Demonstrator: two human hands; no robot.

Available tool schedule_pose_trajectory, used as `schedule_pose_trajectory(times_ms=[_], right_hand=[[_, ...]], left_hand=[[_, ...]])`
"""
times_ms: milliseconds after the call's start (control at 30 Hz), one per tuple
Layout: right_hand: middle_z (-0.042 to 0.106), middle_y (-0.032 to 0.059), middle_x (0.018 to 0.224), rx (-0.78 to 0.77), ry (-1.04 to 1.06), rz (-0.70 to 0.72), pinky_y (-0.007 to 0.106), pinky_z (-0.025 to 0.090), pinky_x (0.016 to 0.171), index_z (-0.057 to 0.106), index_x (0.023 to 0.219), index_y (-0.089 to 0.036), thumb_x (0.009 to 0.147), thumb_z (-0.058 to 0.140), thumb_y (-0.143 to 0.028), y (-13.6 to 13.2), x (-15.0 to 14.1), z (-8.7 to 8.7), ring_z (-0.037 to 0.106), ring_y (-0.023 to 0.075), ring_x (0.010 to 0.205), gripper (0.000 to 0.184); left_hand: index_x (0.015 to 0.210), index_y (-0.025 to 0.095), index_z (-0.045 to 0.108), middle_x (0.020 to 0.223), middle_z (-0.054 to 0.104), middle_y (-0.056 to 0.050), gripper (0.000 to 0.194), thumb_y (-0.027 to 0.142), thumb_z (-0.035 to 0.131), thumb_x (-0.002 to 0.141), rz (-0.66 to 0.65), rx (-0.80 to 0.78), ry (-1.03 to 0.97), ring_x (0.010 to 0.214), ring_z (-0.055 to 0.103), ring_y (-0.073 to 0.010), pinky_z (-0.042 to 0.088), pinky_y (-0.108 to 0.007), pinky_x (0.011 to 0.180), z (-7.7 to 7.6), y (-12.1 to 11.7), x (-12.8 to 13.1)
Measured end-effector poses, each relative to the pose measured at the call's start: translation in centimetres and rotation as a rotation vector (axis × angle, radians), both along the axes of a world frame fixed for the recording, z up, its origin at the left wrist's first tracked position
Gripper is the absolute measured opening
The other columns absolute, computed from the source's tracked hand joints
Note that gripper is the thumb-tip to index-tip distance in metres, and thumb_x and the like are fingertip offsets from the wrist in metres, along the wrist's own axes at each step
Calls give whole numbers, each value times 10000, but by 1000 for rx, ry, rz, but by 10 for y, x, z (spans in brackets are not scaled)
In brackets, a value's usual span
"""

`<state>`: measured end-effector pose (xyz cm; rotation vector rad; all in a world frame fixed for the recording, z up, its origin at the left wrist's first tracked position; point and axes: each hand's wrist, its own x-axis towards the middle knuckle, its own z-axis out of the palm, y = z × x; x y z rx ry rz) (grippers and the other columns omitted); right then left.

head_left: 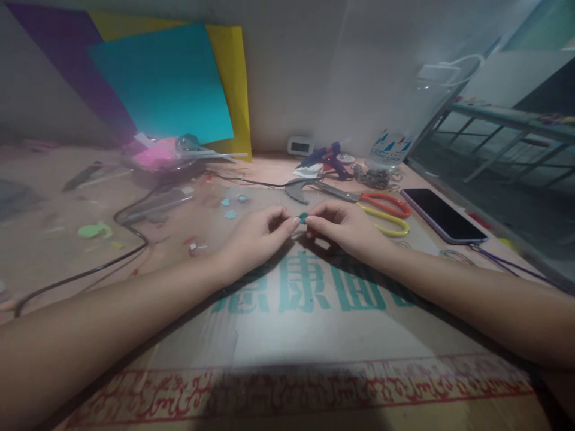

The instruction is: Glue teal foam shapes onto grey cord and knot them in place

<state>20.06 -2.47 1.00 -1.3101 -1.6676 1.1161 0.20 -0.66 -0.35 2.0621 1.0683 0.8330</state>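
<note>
A small round teal piece [303,218] sits pinched between my two hands over the printed cardboard [278,341]. My left hand [269,232] grips its left side between thumb and forefinger. From the other side, the thumb and forefinger of my right hand [344,226] close on it too. What the piece is exactly is too small to make out. Just left of my hands lie light-blue flower-shaped cutouts [230,214]. Behind my right hand are scissors with one red and one yellow handle [389,205].
A blue glue gun [330,160] with a red light stands at the back, near a small white digital device [300,146]. A phone [442,214] lies at right. At left are a black cable [130,230], green scraps [92,230] and a pink bundle [157,154]. Coloured sheets [166,84] lean on the wall.
</note>
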Motion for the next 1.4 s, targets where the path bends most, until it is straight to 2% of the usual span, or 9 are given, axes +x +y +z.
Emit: schedule_pose_trajectory(times_ms=[233, 500, 600, 700, 867, 1033, 1200, 1400], right_hand=[[690, 9, 739, -40, 27, 8, 166, 409, 380, 639, 867, -200, 804, 707, -484, -1, 1, 1, 621, 121, 593, 299], [685, 9, 751, -22, 34, 37, 189, 415, 408, 656, 921, -207, 849, 650, -500, 1, 2, -3, 650, 139, 628, 302], [666, 0, 752, 50, 75, 6, 204, 463, 504, 649, 921, -205, 899, 590, -477, 1, 3, -2, 648, 129, 674, 279], [671, 6, 782, 123, 64, 31, 229, 501, 633, 642, 933, -188, 887, 623, -383, 2, 5, -3, 645, 126, 722, 201], [672, 20, 839, 114, 48, 102, 245, 476, 608, 609, 954, -187, 848, 651, -319, 5, 5, -8, 622, 138, 734, 175], [655, 15, 839, 137, 50, 138, 272, 495, 681, 596, 927, -187, 829, 656, -283, 4, 2, -7, 621, 139, 755, 150], [643, 5, 798, 145, 51, 176, 259, 484, 624, 567, 911, -188, 836, 653, -289, 2, 2, -5, 618, 132, 707, 152], [590, -34, 715, 164, 40, 174, 226, 430, 546, 545, 872, -186, 867, 617, -278, 2, 0, -5, 533, 84, 585, 116]], left_hand=[[809, 182, 608, 704, 620, 18, 301, 418, 488, 952, -45, 27, 7, 628, 523, -126, 368, -252, 601, 2, -2, 0], [775, 180, 579, 678, 593, 25, 298, 386, 469, 962, -47, 77, 40, 622, 518, -127, 356, -258, 604, 3, -2, -1], [792, 182, 592, 698, 609, 20, 278, 357, 463, 965, -54, 142, 90, 642, 531, -134, 353, -264, 615, 4, -2, -1], [787, 180, 591, 712, 617, 10, 269, 340, 463, 961, -52, 212, 148, 655, 534, -142, 345, -272, 616, 3, -1, -2], [784, 176, 594, 719, 632, -2, 252, 315, 466, 951, -53, 265, 200, 654, 534, -142, 336, -273, 607, 1, -2, -2], [787, 173, 603, 695, 628, -2, 248, 307, 466, 945, -80, 293, 222, 623, 527, -134, 319, -265, 581, 1, -4, -3], [791, 176, 592, 692, 612, 4, 246, 308, 462, 954, -107, 324, 224, 623, 522, -129, 315, -261, 581, 0, -4, -4], [767, 178, 570, 666, 582, 10, 245, 300, 468, 954, -112, 361, 242, 597, 494, -125, 310, -260, 575, -1, -4, -3]])
